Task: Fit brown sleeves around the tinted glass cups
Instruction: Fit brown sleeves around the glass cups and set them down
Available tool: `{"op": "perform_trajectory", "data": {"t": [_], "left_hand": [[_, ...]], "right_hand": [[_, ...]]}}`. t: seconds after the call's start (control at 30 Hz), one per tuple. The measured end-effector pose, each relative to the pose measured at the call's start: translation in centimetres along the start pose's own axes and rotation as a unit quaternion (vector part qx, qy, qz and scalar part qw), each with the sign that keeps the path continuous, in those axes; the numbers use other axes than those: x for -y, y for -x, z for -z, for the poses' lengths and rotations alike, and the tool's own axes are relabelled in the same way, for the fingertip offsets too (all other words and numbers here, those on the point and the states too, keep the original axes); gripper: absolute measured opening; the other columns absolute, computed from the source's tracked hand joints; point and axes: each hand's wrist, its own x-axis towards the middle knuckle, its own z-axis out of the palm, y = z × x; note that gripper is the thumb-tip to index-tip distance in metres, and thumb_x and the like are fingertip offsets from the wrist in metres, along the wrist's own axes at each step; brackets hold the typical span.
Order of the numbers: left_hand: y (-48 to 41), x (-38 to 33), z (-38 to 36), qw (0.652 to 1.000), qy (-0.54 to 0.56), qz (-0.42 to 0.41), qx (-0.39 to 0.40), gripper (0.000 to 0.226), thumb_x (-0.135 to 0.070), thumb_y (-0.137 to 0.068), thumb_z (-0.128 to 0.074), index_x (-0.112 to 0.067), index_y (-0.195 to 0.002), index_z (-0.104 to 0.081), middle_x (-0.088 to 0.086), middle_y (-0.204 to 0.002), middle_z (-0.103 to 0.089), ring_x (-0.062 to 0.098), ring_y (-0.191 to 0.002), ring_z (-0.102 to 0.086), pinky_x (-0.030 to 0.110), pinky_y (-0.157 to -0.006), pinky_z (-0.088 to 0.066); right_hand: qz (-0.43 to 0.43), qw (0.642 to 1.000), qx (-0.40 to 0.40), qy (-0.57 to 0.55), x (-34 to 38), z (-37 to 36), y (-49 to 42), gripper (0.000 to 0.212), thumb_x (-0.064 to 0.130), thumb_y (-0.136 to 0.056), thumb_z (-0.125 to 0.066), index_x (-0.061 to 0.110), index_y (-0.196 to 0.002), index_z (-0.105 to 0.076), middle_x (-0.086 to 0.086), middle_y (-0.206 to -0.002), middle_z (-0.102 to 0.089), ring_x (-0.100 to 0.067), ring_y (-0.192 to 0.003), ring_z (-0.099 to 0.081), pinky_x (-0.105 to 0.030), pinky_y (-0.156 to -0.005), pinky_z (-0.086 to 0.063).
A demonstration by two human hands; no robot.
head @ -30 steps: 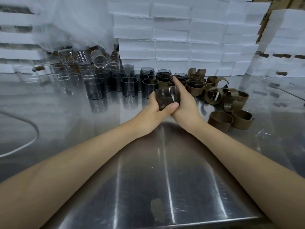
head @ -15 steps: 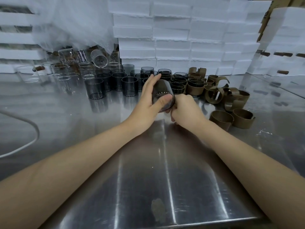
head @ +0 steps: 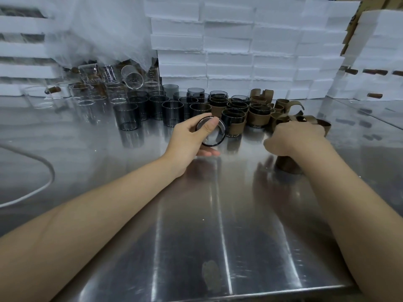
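Left hand [head: 189,140] fingers [head: 208,153] grip a tilted tinted glass cup [head: 212,136] mid-tabletop [head: 196,236]; right hand [head: 294,138] lies over brown sleeves [head: 281,104] nearer the far edge, its fingers hidden, grasp unclear

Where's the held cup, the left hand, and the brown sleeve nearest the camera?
held cup [head: 214,137], head view, on the round end facing the camera.
left hand [head: 183,138], head view, on the back of the hand.
nearest sleeve [head: 286,167], head view, on its outer wall.
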Motion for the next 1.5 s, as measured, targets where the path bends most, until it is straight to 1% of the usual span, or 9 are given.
{"op": "perform_trajectory", "data": {"t": [0.13, 0.3, 0.43, 0.63, 0.87, 1.07, 1.33, 1.43, 1.5], "left_hand": [[0.0, 0.0, -0.2, 1.0, 0.006, 0.022, 0.017, 0.02, -0.038, -0.089, -0.067, -0.034, -0.108, -0.066, -0.009, -0.122, -0.06, 0.033, -0.069, -0.074, 0.023, -0.057, -0.058], [0.0, 0.0, -0.3, 0.999, 0.002, 0.027, 0.02, 0.011, -0.028, -0.099, -0.057, -0.033, -0.102, -0.067, -0.005, -0.119, -0.061, 0.033, -0.069, -0.074, 0.023, -0.058, -0.057], [-0.3, -0.1, -0.1, 0.999, 0.008, 0.047, 0.018, 0.02, -0.021, -0.103, -0.05, -0.024, -0.114, -0.066, 0.01, -0.128, -0.06, 0.034, -0.071, -0.074, 0.021, -0.058, -0.057], [-0.3, 0.0, -0.2, 0.999, 0.022, 0.038, 0.011, 0.029, -0.019, -0.101, -0.053, -0.018, -0.13, -0.059, -0.007, -0.119, -0.06, 0.03, -0.072, -0.074, 0.021, -0.06, -0.057], [-0.1, 0.2, -0.3, 0.999, 0.041, 0.01, -0.002, 0.043, -0.011, -0.094, -0.062, -0.01, -0.136, -0.054, 0.008, -0.134, -0.058, 0.034, -0.11, -0.065, 0.027, -0.066, -0.06], [0.2, 0.1, -0.8, 1.0, -0.007, -0.011, 0.025, 0.045, -0.005, -0.089, -0.069, -0.012, -0.132, -0.057, -0.001, -0.135, -0.059, 0.02, -0.098, -0.071, 0.032, -0.072, -0.061], [0.1, -0.6, -0.7, 0.999, 0.002, 0.021, 0.033, 0.035, -0.007, -0.098, -0.04, -0.017, -0.122, -0.064, 0.008, -0.116, -0.068, 0.031, -0.091, -0.072, 0.028, -0.066, -0.059], [0.6, -0.5, -0.8, 0.998, -0.034, -0.009, 0.056, 0.029, -0.027, -0.1, -0.054, -0.018, -0.126, -0.063, -0.003, -0.108, -0.071, 0.021, -0.084, -0.074, 0.024, -0.067, -0.058], [0.7, -0.4, -0.9, 0.996, -0.063, -0.03, 0.063, 0.034, -0.019, -0.094, -0.064, -0.019, -0.128, -0.061, -0.006, -0.111, -0.068, 0.019, -0.09, -0.073, 0.024, -0.07, -0.058]], "right_hand": [[0.083, 0.981, 0.01, -0.176, 1.5, -0.2, -0.1, 0.025, 0.021, -0.091, -0.044, 0.008, -0.108, -0.058, -0.011, -0.105, -0.056, -0.031, -0.094, -0.054, -0.035, -0.08, -0.044], [0.151, 0.891, -0.061, -0.423, 2.3, -0.2, -0.5, 0.036, 0.001, -0.084, -0.042, 0.016, -0.107, -0.066, -0.007, -0.103, -0.066, -0.02, -0.081, -0.066, -0.028, -0.071, -0.054], [0.139, 0.924, -0.129, -0.332, 2.1, -1.0, -1.4, 0.032, 0.008, -0.083, -0.052, 0.016, -0.109, -0.068, -0.006, -0.111, -0.065, -0.024, -0.101, -0.059, -0.036, -0.085, -0.052], [0.127, 0.943, -0.031, -0.305, 2.2, -2.4, -2.2, 0.018, 0.014, -0.087, -0.059, 0.001, -0.093, -0.07, -0.01, -0.078, -0.066, -0.025, -0.074, -0.062, -0.037, -0.076, -0.055], [0.103, 0.869, -0.156, -0.458, 2.6, -2.3, -2.7, 0.019, 0.023, -0.098, -0.046, 0.012, -0.083, -0.044, -0.016, -0.089, -0.064, -0.031, -0.08, -0.064, -0.037, -0.067, -0.048], [0.212, 0.82, -0.251, -0.468, 3.8, -2.0, -0.9, 0.041, 0.018, -0.095, -0.05, 0.002, -0.058, -0.042, -0.021, -0.065, -0.055, -0.034, -0.066, -0.061, -0.047, -0.067, -0.048], [0.254, 0.808, -0.232, -0.479, 4.2, -2.7, -0.6, 0.042, 0.011, -0.088, -0.053, -0.003, -0.05, -0.039, -0.014, -0.048, -0.037, -0.016, -0.049, -0.03, -0.032, -0.053, -0.027], [0.257, 0.811, -0.233, -0.472, 4.2, -2.8, -0.7, 0.048, 0.013, -0.087, -0.055, 0.008, -0.044, -0.033, -0.003, -0.042, -0.029, -0.012, -0.045, -0.026, -0.025, -0.049, -0.024], [0.255, 0.809, -0.243, -0.47, 4.2, -2.7, -0.8, 0.05, 0.012, -0.085, -0.056, 0.013, -0.043, -0.028, -0.001, -0.041, -0.026, -0.013, -0.044, -0.025, -0.022, -0.047, -0.023]]}}
